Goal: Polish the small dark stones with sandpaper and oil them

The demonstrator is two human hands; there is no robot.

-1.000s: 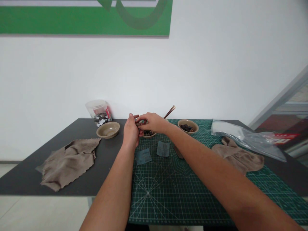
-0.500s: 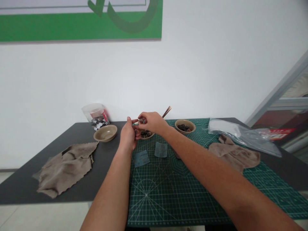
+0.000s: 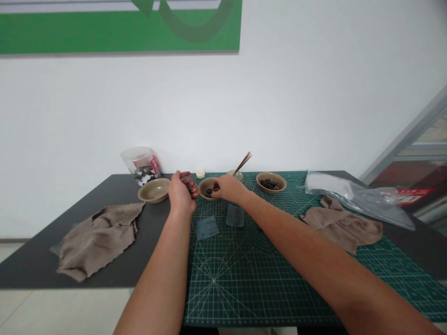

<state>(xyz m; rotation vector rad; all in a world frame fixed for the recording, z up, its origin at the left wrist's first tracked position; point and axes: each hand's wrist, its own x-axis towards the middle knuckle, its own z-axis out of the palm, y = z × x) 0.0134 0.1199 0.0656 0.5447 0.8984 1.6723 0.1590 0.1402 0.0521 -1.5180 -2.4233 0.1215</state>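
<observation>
My left hand [image 3: 183,191] is held up just left of the middle bowl [image 3: 201,192], its fingers curled round some small dark pieces [image 3: 190,188]. My right hand [image 3: 230,187] reaches over that bowl's right side, fingertips pinched at a small dark brown piece [image 3: 216,186]. Several dark pieces [image 3: 209,191] lie inside the bowl; my right hand hides part of it. Below the hands, two blue-grey fabric squares, a left one [image 3: 206,227] and a right one [image 3: 235,216], lie on the green cutting mat [image 3: 223,260].
At the left stand a tan bowl [image 3: 153,190] and a clear jar [image 3: 141,165] leaning over. A bowl of dark pieces [image 3: 270,182] and a glass with thin sticks [image 3: 242,163] stand behind. Brown cloths lie left [image 3: 99,237] and right [image 3: 344,223], near a plastic bag [image 3: 356,197].
My hands were together above the middle bowl. Now they are apart: the right has gone down to the bowl, and the left has shifted slightly left with its fingers curled.
</observation>
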